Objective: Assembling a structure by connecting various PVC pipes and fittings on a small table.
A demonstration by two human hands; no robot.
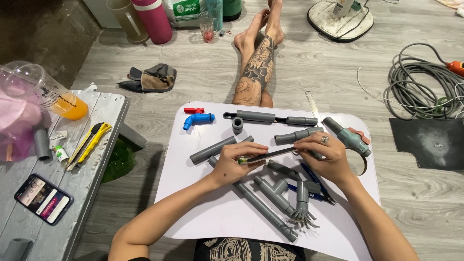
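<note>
My left hand [238, 163] and my right hand [323, 155] together hold a thin dark flat tool [276, 154] over a white lap table [203, 212]. The left hand pinches its green-tipped near end, the right hand holds the far end. Under and around my hands lie several grey plastic pipes [212, 149] and pipe fittings, including a tee joint [276, 187] and a long pipe [263, 205]. Blue-handled pliers [314, 191] lie below my right hand. A grey valve with a reddish handle [350, 137] rests at the table's right side.
A blue tap [197, 119] and a metal ruler [312, 105] lie at the table's far edge. To the left, a grey bench [96, 169] carries a phone [43, 198], a yellow utility knife [92, 144] and a cup of orange drink [58, 99]. Coiled cable [425, 92] lies right.
</note>
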